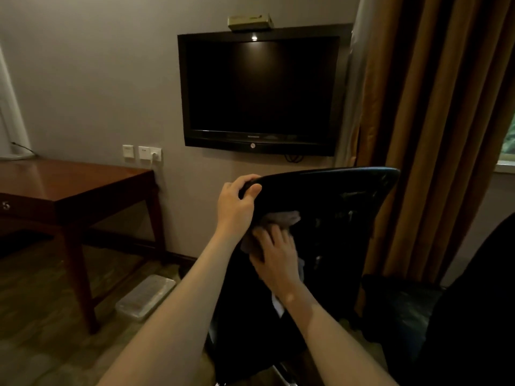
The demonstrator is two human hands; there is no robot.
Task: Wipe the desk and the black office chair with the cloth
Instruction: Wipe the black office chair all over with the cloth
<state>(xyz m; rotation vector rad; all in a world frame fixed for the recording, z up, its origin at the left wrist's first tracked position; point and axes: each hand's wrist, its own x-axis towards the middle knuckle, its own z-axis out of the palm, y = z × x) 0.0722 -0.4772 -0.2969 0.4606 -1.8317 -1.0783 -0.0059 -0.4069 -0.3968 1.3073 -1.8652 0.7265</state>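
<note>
Fingers [246, 180] of our left hand [237, 201] curl round the top corner of the black chair [334, 218]. Our right hand [278, 260] presses the grey cloth [287, 218] flat against its back. The bench [69, 185] stands apart, leftward.

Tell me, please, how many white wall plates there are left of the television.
3, in a row above the desk's far corner: left wall plate, middle wall plate, right wall plate. None appears hidden.
</note>
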